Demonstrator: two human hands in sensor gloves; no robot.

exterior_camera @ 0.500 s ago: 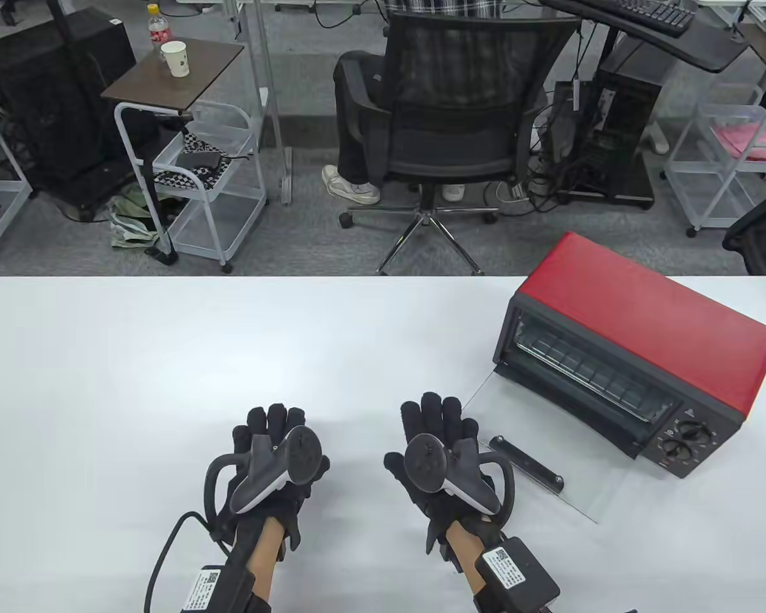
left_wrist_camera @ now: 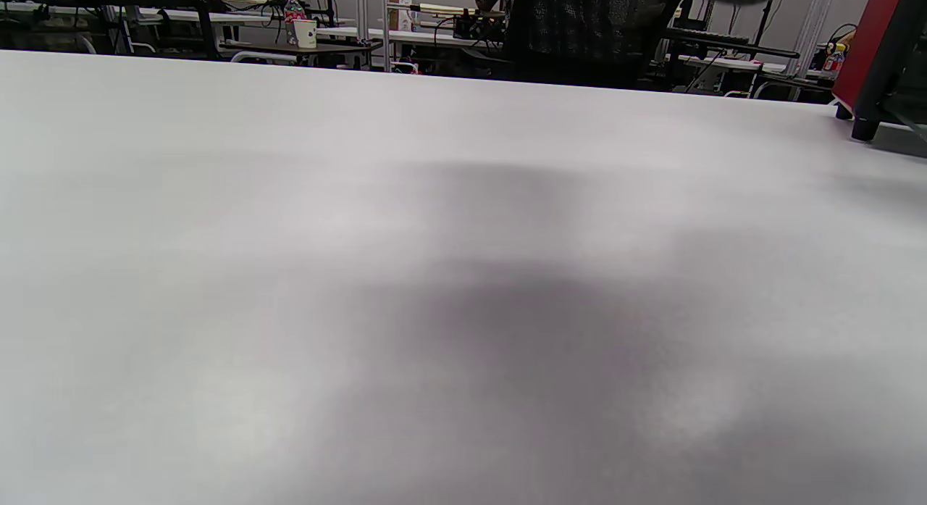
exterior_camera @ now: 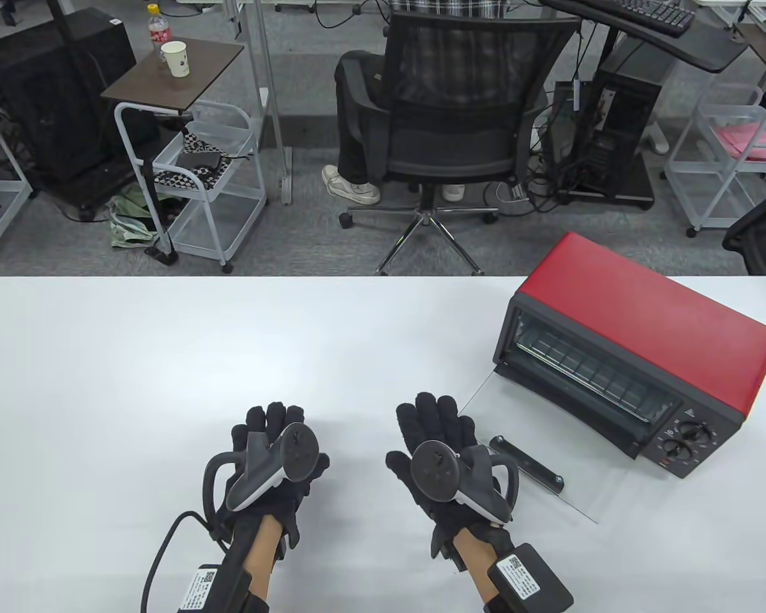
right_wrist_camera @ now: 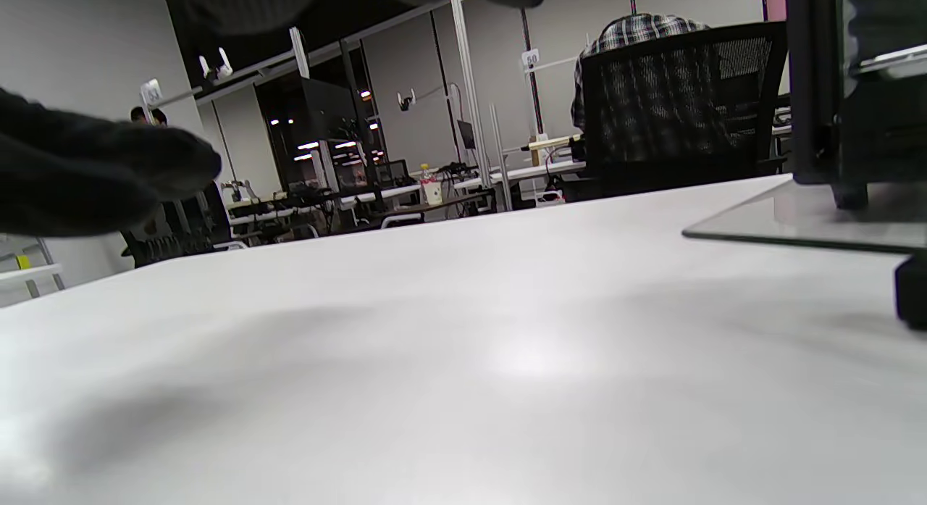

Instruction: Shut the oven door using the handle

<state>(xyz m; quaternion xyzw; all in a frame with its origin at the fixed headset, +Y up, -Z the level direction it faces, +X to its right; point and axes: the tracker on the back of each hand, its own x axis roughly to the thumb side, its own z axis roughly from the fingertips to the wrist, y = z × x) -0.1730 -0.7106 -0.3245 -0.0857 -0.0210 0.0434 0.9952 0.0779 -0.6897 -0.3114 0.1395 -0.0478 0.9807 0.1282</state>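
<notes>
Hands in black sensor gloves lie flat on a white desk point(exterior_camera: 166, 357), palms down and fingers spread, neither gripping anything: the left hand point(exterior_camera: 274, 447) sits well apart from the work, while the right hand point(exterior_camera: 437, 447) lies just beside the dark handle point(exterior_camera: 528, 463) of a glass oven door point(exterior_camera: 581, 460) that lies swung fully down, close to the desktop. Farther right stands the red oven point(exterior_camera: 645, 319), set at an angle, its cavity and wire rack exposed and two dials at its near right corner. The close has not yet begun. Done well, the job likely calls for the right hand to slip its fingers under the handle's middle, then lift in an arc about the hinge at the oven's base and press the door shut gently, so the light oven does not slide.
</notes>
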